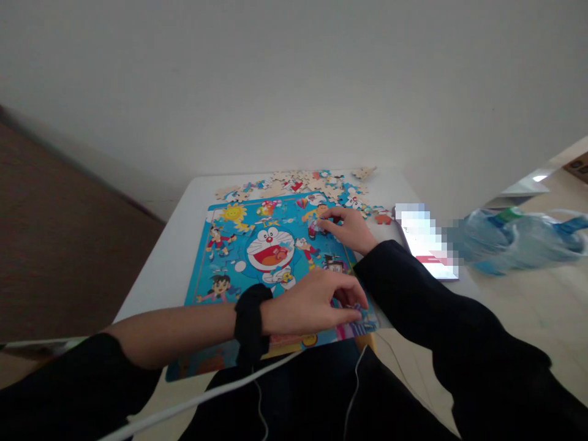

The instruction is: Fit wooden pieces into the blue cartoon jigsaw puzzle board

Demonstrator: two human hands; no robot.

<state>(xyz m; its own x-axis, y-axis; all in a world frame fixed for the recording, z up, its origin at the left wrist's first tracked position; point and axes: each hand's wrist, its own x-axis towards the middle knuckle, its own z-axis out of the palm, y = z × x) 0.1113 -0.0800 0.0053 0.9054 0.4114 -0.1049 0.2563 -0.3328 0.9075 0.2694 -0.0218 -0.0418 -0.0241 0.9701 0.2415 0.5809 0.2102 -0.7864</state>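
A blue cartoon jigsaw puzzle board [239, 245] lies on the table, with a large blue-and-white cat figure near its middle. My left hand [316, 303] reaches across the board's lower right. Its thumb and fingers are closed on a small puzzle piece [357, 307], mostly covered by the fingertips. Over the upper right part of the picture, my right hand [348, 228] is pinched, fingertips down at the printed figure in purple. Whatever sits between those fingertips is hidden. Loose puzzle pieces [316, 182] lie heaped beyond the board's far edge, some with bare wooden backs up.
The white table [158, 257] stands against a wall. A phone [425, 245] with a lit screen lies at its right edge. Plastic-wrapped bottles [519, 239] are beyond it on the right. A white cable [215, 392] runs across in front of my lap.
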